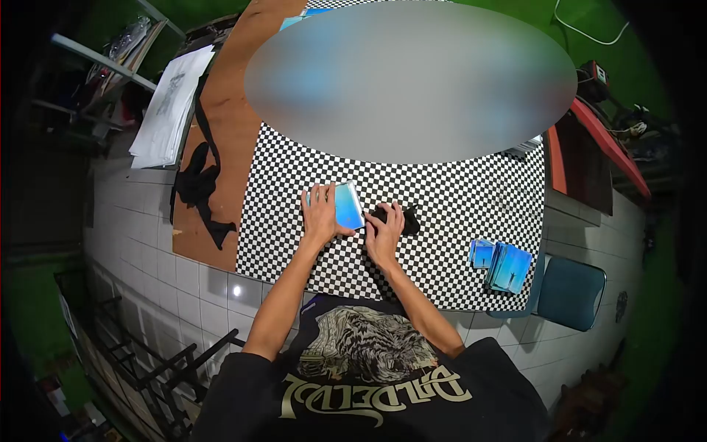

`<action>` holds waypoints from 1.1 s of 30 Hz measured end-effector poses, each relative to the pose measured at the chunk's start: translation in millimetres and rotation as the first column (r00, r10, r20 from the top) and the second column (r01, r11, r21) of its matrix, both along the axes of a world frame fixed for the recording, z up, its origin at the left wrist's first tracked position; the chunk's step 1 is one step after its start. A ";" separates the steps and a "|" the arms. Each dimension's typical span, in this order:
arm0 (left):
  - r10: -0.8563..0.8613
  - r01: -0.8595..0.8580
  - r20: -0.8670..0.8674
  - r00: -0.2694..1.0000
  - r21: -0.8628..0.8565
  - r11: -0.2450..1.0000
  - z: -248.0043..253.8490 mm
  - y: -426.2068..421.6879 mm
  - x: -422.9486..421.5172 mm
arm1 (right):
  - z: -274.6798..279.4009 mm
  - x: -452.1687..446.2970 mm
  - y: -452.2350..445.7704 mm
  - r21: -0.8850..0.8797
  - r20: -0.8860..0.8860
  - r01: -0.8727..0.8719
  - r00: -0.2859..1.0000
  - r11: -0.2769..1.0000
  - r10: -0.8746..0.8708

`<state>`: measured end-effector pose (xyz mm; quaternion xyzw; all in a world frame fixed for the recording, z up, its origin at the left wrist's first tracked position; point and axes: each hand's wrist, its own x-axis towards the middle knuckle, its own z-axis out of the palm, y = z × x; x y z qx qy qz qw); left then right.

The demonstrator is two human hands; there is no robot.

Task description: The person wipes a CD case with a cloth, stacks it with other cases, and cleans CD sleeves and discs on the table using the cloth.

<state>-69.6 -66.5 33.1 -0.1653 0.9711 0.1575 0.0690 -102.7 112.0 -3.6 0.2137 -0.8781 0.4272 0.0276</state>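
Note:
A small book with a glossy blue cover lies on the black-and-white checkered tablecloth, its pale page edge facing right. My left hand grips it from the left, fingers over the far side and thumb along the near edge. Just to the right, my right hand has its fingers curled over a bunched black cloth. The thumb of that hand is close to the book's right edge; whether it touches is hard to see. Part of the cloth is hidden under the fingers.
Stacks of blue picture-covered booklets sit at the table's right front corner. A black strap-like cloth and white papers lie on the brown left side. A teal chair stands at right. A grey blur hides the table's far part.

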 end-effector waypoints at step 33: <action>0.216 -0.053 -0.628 0.747 0.268 0.962 -29.6 -24.5 50.9 | 102.1 -9.8 -20.5 0.085 -0.310 -0.416 0.853 0.905 0.421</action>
